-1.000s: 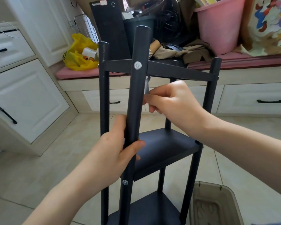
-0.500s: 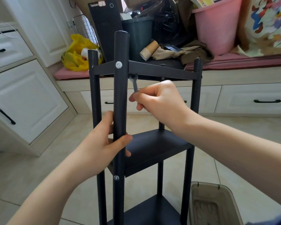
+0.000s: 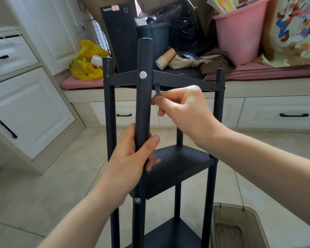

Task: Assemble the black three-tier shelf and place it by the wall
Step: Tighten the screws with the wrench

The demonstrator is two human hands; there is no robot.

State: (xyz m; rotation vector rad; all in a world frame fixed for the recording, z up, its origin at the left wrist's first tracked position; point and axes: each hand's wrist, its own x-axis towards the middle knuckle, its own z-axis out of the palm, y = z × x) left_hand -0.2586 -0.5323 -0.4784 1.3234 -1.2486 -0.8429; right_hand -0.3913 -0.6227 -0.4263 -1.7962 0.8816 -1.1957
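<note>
A: We have the black three-tier shelf [image 3: 183, 161] upright on the tiled floor [image 3: 64, 176], just in front of the cluttered bench [image 3: 249, 87], not yet set by the wall.

B: Long axis vertical, posts pointing straight up, one corner facing us. Our left hand [image 3: 131, 158] wraps round the near post [image 3: 143, 104], between the top and middle tiers.

A: And our right hand [image 3: 184, 108] pinches a small grey tool [image 3: 157, 90], tip up under the top tier, just behind the screw [image 3: 143, 75].

B: Tightening, we'd judge. We should hold that post steady and square, seat the tool fully, and turn in short strokes so nothing strips or racks the frame.
</note>
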